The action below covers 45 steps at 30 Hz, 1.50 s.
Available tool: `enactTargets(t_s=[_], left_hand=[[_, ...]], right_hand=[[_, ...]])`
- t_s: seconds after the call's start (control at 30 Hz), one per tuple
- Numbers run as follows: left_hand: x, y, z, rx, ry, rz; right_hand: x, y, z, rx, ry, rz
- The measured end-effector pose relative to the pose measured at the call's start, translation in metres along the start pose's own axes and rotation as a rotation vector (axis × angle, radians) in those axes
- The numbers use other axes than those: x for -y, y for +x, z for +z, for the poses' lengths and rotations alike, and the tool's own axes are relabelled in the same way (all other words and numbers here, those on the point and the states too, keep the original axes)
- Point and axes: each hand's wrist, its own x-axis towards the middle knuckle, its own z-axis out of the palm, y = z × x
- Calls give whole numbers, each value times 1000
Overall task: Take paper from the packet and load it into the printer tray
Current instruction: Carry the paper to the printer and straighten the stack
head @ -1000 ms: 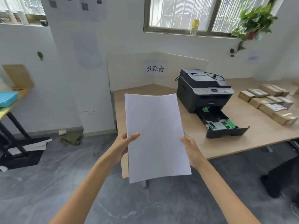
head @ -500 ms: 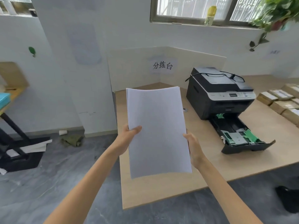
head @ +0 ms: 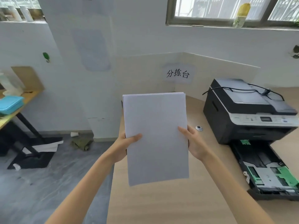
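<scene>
A stack of white paper [head: 155,136] is held upright in front of me, above the left part of the wooden table [head: 161,204]. My left hand [head: 124,146] grips its left edge and my right hand [head: 194,143] grips its right edge. To the right stands a black and grey printer [head: 249,110]. Its black paper tray [head: 267,172] is pulled out toward me, with green guides inside and no paper in it. No paper packet is in view.
A small round metal object [head: 199,128] lies on the table between the paper and the printer. A cable runs across the printer top. At the left, a second table [head: 14,109] carries a teal box, with papers and clutter on the grey floor below.
I have come closer to the table, so the printer and tray appear larger and further right. The paper stays held in both hands, now over the table's left part.
</scene>
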Motion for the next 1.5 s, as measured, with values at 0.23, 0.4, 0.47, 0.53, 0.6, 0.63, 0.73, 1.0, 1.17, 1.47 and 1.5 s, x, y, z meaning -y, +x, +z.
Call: enactTargets(t_s=[0.23,0.4,0.47,0.53,0.6,0.63,0.73,1.0,1.17,1.47,1.5], left_hand=[[22,38,1,-80,-41,-107],[29,53,3,-270,110,-18],[31,54,-3,-237,144,30],[36,55,-8,-213,181,67],[44,56,-12,-218,213,77],[49,57,-14,-216,228,81],[65,60,-21,-213,345,64],[114,56,-38,-241,486,17],[139,51,-28,-302,489,-39],[151,55,-25,-386,441,-45],[156,52,-26,-382,403,-45]], right_hand=[[-38,36,3,-211,-15,-33],[-51,49,7,-182,36,16],[-49,57,-2,-54,23,41],[-45,64,-11,80,-51,56],[-45,71,-15,110,-142,25],[-47,74,-14,91,-173,6],[-66,80,-10,-38,-192,5],[-144,54,2,-197,-238,182],[-159,33,-10,-200,-258,190],[-171,38,-19,-153,-299,199],[-173,37,-19,-132,-307,208]])
